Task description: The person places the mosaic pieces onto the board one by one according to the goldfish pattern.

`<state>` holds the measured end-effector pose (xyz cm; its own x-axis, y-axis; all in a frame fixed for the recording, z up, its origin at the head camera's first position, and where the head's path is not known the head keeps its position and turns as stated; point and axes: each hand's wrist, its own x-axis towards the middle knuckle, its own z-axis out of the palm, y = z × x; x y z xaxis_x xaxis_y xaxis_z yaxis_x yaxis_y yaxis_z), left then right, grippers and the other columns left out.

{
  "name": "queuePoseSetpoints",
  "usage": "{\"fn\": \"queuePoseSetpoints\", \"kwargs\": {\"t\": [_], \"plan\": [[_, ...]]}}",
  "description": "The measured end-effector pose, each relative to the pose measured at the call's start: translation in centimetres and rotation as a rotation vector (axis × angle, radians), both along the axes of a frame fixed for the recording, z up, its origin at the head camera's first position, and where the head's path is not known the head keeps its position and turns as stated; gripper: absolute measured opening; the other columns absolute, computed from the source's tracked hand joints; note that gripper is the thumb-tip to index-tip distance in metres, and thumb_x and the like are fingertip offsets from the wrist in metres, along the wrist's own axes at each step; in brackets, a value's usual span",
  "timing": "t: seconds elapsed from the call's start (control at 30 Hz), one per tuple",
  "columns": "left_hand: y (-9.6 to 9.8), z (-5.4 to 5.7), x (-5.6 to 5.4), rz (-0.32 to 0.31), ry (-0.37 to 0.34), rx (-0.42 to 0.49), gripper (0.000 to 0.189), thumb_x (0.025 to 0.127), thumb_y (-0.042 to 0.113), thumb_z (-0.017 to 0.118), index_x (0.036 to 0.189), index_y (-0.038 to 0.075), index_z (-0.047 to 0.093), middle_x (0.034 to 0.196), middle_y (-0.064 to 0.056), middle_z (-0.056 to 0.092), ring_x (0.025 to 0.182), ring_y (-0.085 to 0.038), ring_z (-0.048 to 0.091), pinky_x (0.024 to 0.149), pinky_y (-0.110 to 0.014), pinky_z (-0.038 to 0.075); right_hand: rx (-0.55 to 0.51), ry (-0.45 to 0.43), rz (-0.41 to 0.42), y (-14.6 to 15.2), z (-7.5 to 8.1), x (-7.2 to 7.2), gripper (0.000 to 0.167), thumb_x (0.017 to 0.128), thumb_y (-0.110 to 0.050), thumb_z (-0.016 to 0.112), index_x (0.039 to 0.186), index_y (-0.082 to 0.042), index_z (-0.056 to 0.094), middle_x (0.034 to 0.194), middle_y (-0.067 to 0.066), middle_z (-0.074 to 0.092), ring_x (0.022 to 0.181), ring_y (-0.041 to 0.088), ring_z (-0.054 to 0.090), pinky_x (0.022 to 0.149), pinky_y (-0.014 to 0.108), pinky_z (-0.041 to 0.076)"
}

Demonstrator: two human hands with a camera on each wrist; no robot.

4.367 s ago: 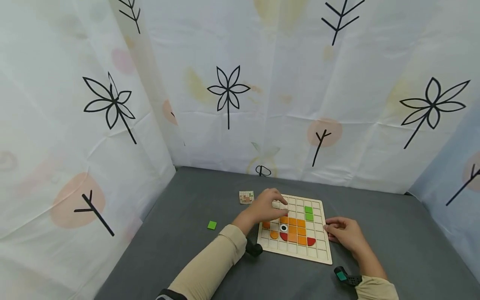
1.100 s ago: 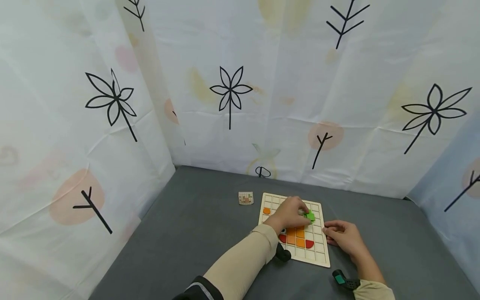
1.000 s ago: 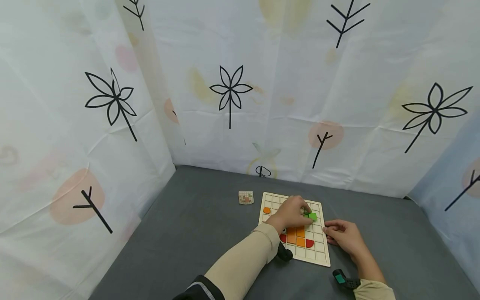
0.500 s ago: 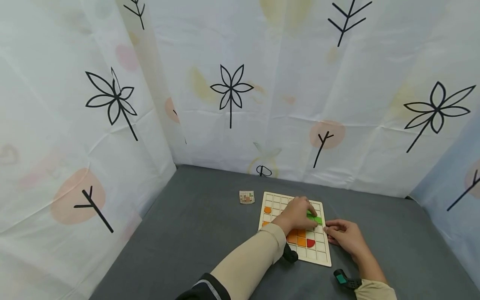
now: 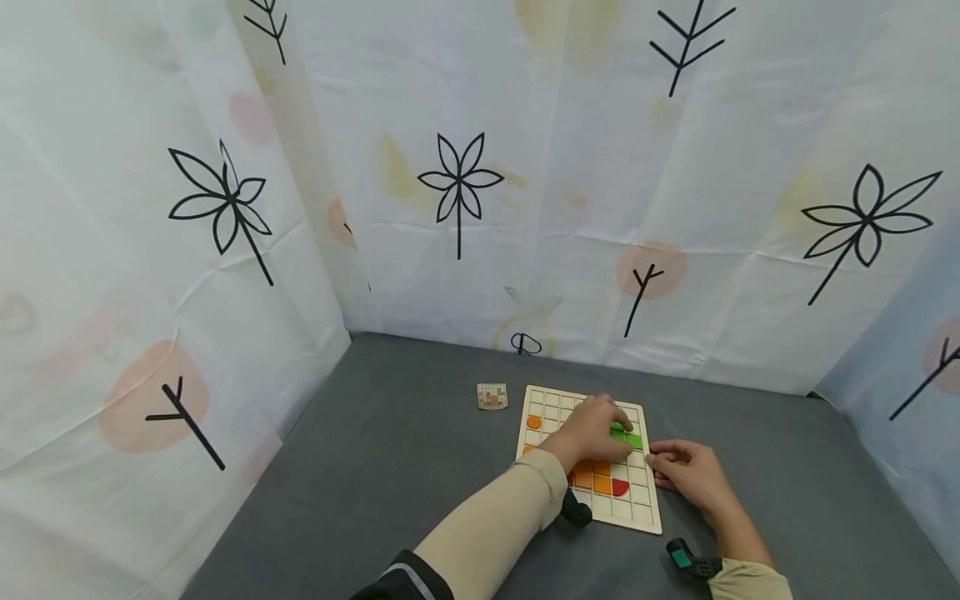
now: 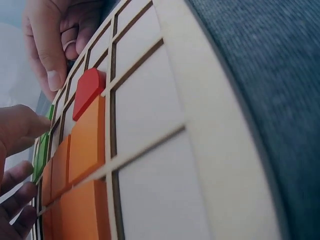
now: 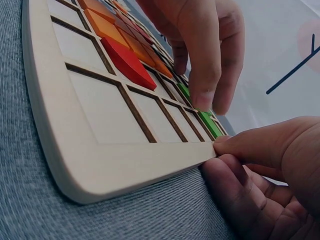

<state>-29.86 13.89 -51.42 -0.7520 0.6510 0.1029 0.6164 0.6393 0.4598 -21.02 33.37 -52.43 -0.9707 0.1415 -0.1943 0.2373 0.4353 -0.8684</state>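
A light wooden grid board lies on the grey cloth, partly filled with coloured tiles. My left hand reaches over it, thumb and fingers spread apart, fingertips right at the green square tiles near the right side. In the right wrist view the left thumb comes down by the green tiles, which sit flat in their cells. My right hand pinches the board's right edge, its thumb on the rim. The left hand and forearm hide several middle tiles.
Orange square tiles and a red rounded tile fill cells nearer me. A round orange tile sits at the board's upper left. Beyond the left edge lies a small pattern card. Patterned cloth walls surround the table.
A green tile lay on the table left of the board. The left hand carried it across to the right side, where it now lies flat in a cell. The right hand stays at the edge.
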Motion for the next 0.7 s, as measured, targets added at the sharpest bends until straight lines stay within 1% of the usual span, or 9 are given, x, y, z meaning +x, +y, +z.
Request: {"fn": "queuePoseSetpoints", "kwargs": {"t": [0.1,0.2,0.27,0.33,0.43,0.5,0.57,0.63,0.7], "plan": [[-0.8,0.3,0.2,-0.026,-0.004,0.049,0.029,0.094,0.037,0.079,0.121,0.026,0.082,0.124,0.007,0.066,0.111,-0.006,0.059,0.094,-0.017,0.048,-0.002,0.002,0.001,0.0,0.0,0.1,0.043,0.102,-0.012,0.070,0.136,0.013,0.062,0.099,0.010,0.073,0.078,0.011,0.072,0.069,0.027,0.064],[-2.3,0.8,0.2,-0.058,-0.016,0.105,0.028,0.098,0.034,0.076,0.123,0.022,0.081,0.126,0.006,0.065,0.114,-0.008,0.059,0.097,-0.019,0.049,-0.001,0.020,0.010,0.0,0.0,0.1,0.042,0.103,-0.012,0.069,0.136,0.014,0.062,0.100,0.012,0.072,0.078,0.011,0.072,0.069,0.027,0.064],[-3.8,1.2,0.1,-0.084,-0.020,0.124,0.027,0.100,0.033,0.073,0.123,0.021,0.080,0.126,0.004,0.064,0.115,-0.010,0.059,0.097,-0.021,0.050,0.004,0.034,0.019,0.0,0.0,0.1,0.041,0.103,-0.010,0.068,0.136,0.014,0.061,0.100,0.013,0.071,0.077,0.011,0.072,0.069,0.027,0.064],[-5.7,1.8,0.0,-0.112,-0.036,0.126,0.029,0.102,0.033,0.072,0.125,0.018,0.079,0.129,0.001,0.063,0.117,-0.015,0.059,0.098,-0.024,0.051,0.016,0.051,0.026,0.0,0.0,0.0,0.039,0.103,-0.008,0.067,0.135,0.014,0.062,0.100,0.014,0.071,0.077,0.011,0.072,0.069,0.027,0.064],[-9.1,2.7,-0.2,-0.129,-0.033,0.090,0.031,0.103,0.034,0.071,0.126,0.015,0.077,0.130,-0.002,0.063,0.120,-0.019,0.060,0.101,-0.030,0.052,0.072,0.101,0.033,-0.1,0.3,-0.3,0.037,0.102,-0.007,0.068,0.132,0.014,0.064,0.098,0.015,0.070,0.075,0.011,0.070,0.066,0.027,0.063],[-11.6,3.4,-0.2,-0.104,-0.028,0.063,0.033,0.102,0.035,0.072,0.127,0.014,0.077,0.130,-0.003,0.064,0.122,-0.022,0.061,0.102,-0.034,0.053,0.131,0.147,0.032,-0.3,0.7,-0.5,0.035,0.102,-0.007,0.068,0.130,0.014,0.066,0.098,0.017,0.070,0.075,0.013,0.069,0.064,0.026,0.061],[-14.0,3.9,-0.1,-0.074,-0.016,0.037,0.034,0.101,0.035,0.074,0.126,0.012,0.078,0.128,-0.005,0.064,0.119,-0.025,0.062,0.100,-0.037,0.054,0.211,0.202,0.029,-0.4,1.0,-0.7,0.034,0.102,-0.009,0.069,0.127,0.013,0.068,0.099,0.018,0.070,0.076,0.016,0.068,0.063,0.027,0.059],[-16.2,4.2,0.1,-0.034,-0.002,0.024,0.035,0.099,0.035,0.076,0.126,0.012,0.078,0.127,-0.006,0.064,0.117,-0.026,0.062,0.098,-0.041,0.055,0.301,0.249,0.032,-0.6,1.4,-0.7,0.034,0.104,-0.014,0.068,0.127,0.010,0.069,0.103,0.020,0.071,0.082,0.021,0.069,0.067,0.030,0.058],[-18.3,4.3,0.4,0.004,0.021,0.008,0.039,0.098,0.038,0.077,0.128,0.012,0.076,0.128,-0.007,0.063,0.116,-0.027,0.062,0.097,-0.044,0.055,0.395,0.296,0.059,-0.8,2.0,-0.6,0.037,0.106,-0.022,0.067,0.129,0.007,0.070,0.110,0.021,0.070,0.092,0.029,0.069,0.074,0.039,0.058]]}}
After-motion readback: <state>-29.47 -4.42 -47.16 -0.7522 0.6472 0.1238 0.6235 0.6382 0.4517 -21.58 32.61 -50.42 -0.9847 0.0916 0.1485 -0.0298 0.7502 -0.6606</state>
